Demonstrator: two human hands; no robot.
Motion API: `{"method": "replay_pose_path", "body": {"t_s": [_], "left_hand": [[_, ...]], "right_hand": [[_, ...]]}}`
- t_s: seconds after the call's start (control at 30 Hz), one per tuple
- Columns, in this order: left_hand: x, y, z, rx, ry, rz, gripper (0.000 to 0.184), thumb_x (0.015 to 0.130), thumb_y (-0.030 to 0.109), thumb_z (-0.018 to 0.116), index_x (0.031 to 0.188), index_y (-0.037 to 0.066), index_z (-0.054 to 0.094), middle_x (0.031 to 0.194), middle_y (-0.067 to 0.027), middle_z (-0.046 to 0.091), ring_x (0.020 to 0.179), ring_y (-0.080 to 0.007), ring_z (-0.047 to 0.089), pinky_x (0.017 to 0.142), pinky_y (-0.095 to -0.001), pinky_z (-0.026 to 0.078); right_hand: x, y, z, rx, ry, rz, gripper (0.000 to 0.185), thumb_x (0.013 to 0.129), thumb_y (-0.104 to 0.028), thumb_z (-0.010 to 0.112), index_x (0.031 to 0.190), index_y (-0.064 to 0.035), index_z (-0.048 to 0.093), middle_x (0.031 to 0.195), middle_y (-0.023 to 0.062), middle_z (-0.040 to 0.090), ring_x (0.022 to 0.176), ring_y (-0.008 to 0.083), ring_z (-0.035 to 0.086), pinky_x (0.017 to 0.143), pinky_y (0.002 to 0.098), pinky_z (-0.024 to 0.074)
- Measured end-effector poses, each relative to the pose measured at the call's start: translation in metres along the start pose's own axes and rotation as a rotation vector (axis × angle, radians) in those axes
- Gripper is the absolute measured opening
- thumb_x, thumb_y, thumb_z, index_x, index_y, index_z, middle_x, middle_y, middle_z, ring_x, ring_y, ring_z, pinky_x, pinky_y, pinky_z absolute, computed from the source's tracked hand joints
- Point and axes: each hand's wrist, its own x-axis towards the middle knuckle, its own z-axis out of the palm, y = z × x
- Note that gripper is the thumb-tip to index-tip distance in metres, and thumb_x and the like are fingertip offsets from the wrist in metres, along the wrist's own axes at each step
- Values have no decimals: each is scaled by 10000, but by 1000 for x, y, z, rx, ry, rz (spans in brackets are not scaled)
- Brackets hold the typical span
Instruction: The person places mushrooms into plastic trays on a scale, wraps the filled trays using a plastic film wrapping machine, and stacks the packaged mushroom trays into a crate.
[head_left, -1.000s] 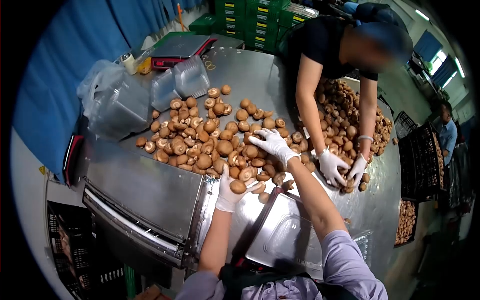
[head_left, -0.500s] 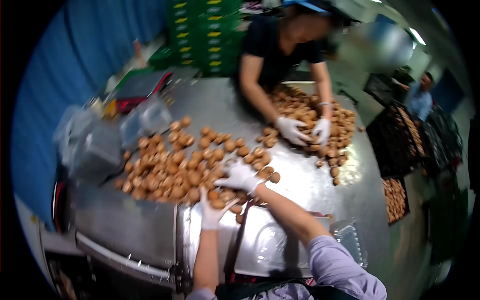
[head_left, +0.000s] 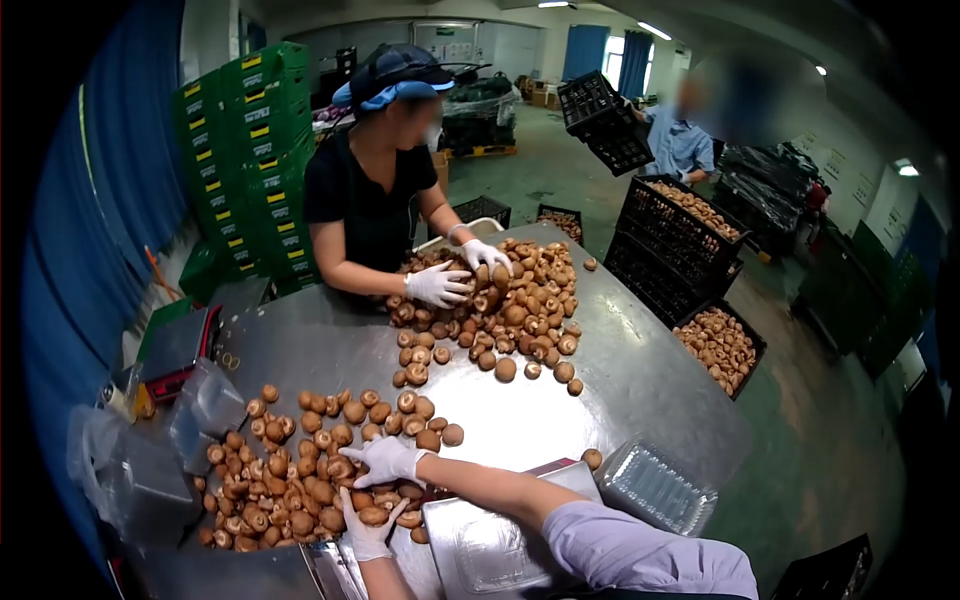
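Observation:
My right hand, in a white glove, reaches over the near edge of a loose pile of brown mushrooms. Its fingers are spread and touch the mushrooms below them. Just nearer to me is my left hand, gloved too, with thumb and fingers apart beside a mushroom; I see no firm grip on it. Right of my hands, a see-through plastic tray lies on a flat silver plate, partly under my right forearm.
Across the metal table, a co-worker's gloved hands are in a larger mushroom heap. Plastic boxes stand at right, bagged ones at left. Another person holds a black crate near filled crates.
My view has swung up and to the right, so more of the room shows. My hands stay at the pile's edge. The second person now holds a tilted crate.

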Motion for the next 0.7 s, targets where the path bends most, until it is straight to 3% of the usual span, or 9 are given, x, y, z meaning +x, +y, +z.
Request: {"method": "replay_pose_path", "body": {"t_s": [0.17, 0.2, 0.3, 0.37, 0.47, 0.5, 0.7], "left_hand": [[-1, -4, 1, -5, 90, 52, 844, 758, 688, 560, 1379, 158, 345, 1401, -108, 364, 1242, -368, 371, 952, -680, 341], [-5, -8, 8, 36, 153, 113, 850, 747, 703, 563, 1334, 112, 390, 1336, -139, 416, 1148, -343, 463, 965, -666, 329], [33, 4, -52, 23, -17, 110, 863, 752, 718, 540, 1355, 122, 374, 1357, -130, 405, 1185, -338, 441, 956, -632, 355], [76, 18, -103, 174, -96, 298, 838, 772, 709, 519, 1364, 133, 375, 1378, -114, 392, 1222, -333, 415, 961, -590, 364], [30, 1, -30, 100, -12, 270, 801, 783, 677, 524, 1359, 135, 393, 1379, -103, 399, 1247, -316, 397, 988, -544, 356], [14, 2, -15, 103, 68, 126, 768, 785, 642, 538, 1348, 134, 414, 1367, -103, 419, 1252, -299, 396, 1015, -491, 346], [11, -2, 3, 54, -10, 152, 760, 782, 628, 555, 1340, 131, 420, 1361, -92, 426, 1227, -288, 424, 1004, -472, 375]], "right_hand": [[26, 17, 29, 120, 64, -97, 764, 724, -484, 674, 1396, -276, 374, 1127, 141, 626, 986, 341, 607, 790, 423, 498], [18, 11, 20, 100, 14, -62, 755, 722, -431, 686, 1393, -271, 380, 1113, 137, 634, 969, 336, 618, 794, 419, 499], [13, 12, 18, 186, 5, -89, 739, 721, -391, 686, 1387, -269, 388, 1088, 150, 641, 924, 344, 629, 792, 414, 501], [6, 8, 18, 245, -50, -165, 718, 726, -356, 678, 1382, -272, 397, 1074, 161, 642, 907, 356, 629, 795, 411, 501], [17, 12, 42, 351, -28, -115, 707, 734, -332, 669, 1383, -272, 396, 1091, 166, 635, 923, 358, 625, 801, 409, 499], [14, 9, 43, 333, 14, -82, 695, 738, -317, 662, 1381, -268, 403, 1102, 163, 632, 924, 347, 626, 800, 412, 498], [-5, -1, 29, 322, 45, -85, 658, 722, -268, 641, 1351, -244, 451, 1105, 159, 633, 928, 334, 627, 804, 415, 499]]}}
